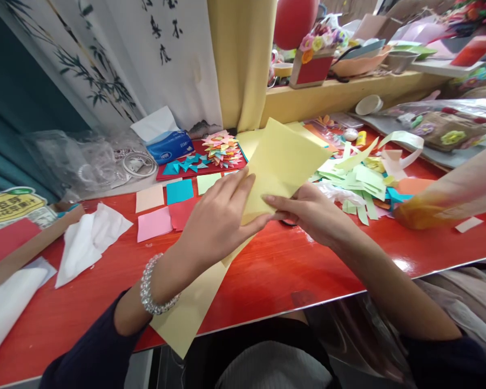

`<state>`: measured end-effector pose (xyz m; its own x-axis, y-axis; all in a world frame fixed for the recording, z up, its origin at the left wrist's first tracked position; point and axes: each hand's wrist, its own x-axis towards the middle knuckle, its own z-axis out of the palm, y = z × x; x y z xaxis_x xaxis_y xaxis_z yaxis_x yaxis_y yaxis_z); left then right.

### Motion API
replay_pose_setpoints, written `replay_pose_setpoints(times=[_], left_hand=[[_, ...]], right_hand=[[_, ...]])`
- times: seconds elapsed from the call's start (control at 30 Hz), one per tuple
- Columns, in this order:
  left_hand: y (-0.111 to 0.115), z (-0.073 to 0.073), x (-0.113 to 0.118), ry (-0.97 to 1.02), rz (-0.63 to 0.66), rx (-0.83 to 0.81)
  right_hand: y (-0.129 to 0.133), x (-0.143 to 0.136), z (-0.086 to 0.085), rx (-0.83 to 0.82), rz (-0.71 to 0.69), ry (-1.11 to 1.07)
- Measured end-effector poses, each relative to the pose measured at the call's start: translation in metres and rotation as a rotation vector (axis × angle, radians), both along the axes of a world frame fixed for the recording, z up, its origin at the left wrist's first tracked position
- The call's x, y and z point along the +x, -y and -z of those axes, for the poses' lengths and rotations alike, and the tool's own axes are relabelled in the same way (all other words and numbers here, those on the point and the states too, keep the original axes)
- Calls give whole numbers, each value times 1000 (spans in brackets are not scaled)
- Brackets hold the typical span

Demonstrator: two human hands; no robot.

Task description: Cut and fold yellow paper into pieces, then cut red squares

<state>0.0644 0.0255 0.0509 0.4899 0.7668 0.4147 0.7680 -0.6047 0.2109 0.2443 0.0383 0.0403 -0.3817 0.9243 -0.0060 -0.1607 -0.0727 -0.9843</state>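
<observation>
A pale yellow sheet of paper [285,159] is held up at a tilt above the table, between both hands. My left hand [216,221] grips its left side, fingers along the edge and thumb stretched toward the lower corner. At the lower right, my right hand [311,213] pinches the same sheet, thumb on top and the other fingers behind. Under my left forearm, another yellow paper piece [190,308] lies over the table's front edge. Dark scissor-like handles [288,222] peek out below my right hand, mostly hidden.
Small pink [154,224] and teal paper squares [180,191] lie in rows on the red table [263,275]. Behind them are folded paper pieces [223,148] and a blue tissue pack [170,146]. Green paper strips [360,183] pile up at right, near a plastic bag [449,189].
</observation>
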Motion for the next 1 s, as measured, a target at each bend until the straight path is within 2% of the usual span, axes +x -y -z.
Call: replay_pose_setpoints(times=[0.2,0.33,0.47,0.53,0.6,0.67,0.7,0.73,0.8,0.87,0.9,0.93,1.0], left_hand=[[7,-2,9,205,-11,-298],[7,-7,4,473,-24,-498],[4,-7,-15,746,-104,-561],[5,1,-28,832,-133,-673],[7,15,-41,852,-178,-778],[11,34,-51,766,-231,-808],[13,43,-56,684,-258,-743],[14,52,-59,565,-275,-597],[15,65,-62,251,-246,-284],[12,73,-60,-23,-137,-93],[10,75,-58,-127,-74,-63],[7,77,-55,-204,-22,-66],[1,81,-50,-307,44,-128]], right_hand=[[2,-9,4,212,266,141],[3,-6,4,232,292,212],[-4,12,4,136,180,195],[-12,23,9,51,41,276],[-21,31,21,-22,-137,444],[-29,33,37,-38,-269,624],[-31,32,44,-4,-292,723],[-32,29,49,58,-265,854],[-28,21,52,232,-75,1189],[-21,12,48,432,201,1444],[-17,7,46,538,297,1475],[-14,3,44,652,332,1442],[-10,-5,48,888,211,1280]])
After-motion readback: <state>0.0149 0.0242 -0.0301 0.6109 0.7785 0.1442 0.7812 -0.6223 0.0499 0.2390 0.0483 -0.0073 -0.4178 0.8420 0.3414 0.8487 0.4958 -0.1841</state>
